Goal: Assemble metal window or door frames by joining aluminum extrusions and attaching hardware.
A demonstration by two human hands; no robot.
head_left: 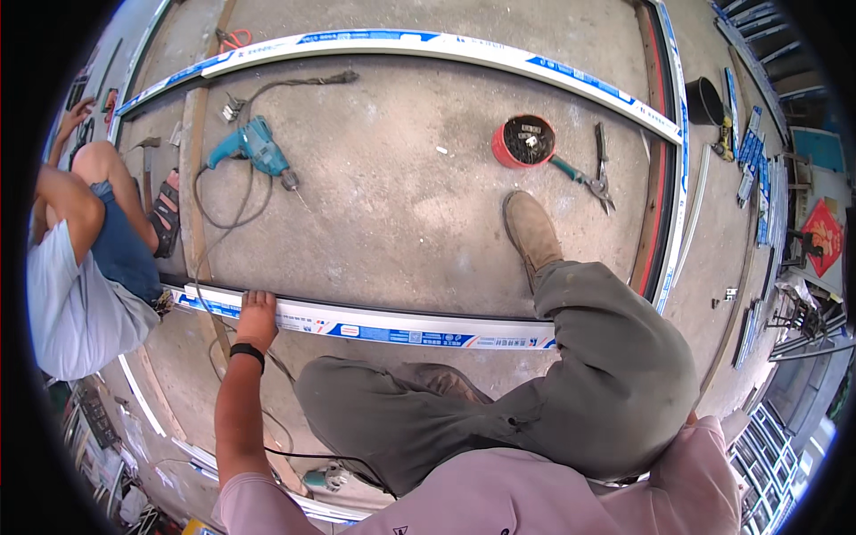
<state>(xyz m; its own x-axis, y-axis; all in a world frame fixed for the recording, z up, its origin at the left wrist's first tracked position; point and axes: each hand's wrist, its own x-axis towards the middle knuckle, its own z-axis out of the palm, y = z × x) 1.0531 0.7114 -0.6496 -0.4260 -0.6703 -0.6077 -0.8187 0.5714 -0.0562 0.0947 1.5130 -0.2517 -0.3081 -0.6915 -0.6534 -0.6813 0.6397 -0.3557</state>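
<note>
Our left hand (258, 314) curls closed over the near bar (308, 318), long and white with blue-printed film (446, 339) and a dark far edge (410, 313); it lies in front of us and runs under our right leg (615, 357). We cannot tell our hidden right hand's grip.

From the wearer's head, the wide fisheye view (its rim bends straight edges) looks steeply down, close over the near shirt (481, 495) and trousers (620, 357), facing out across the white-and-blue frame (410, 330) to the far floor (499, 16).
</note>
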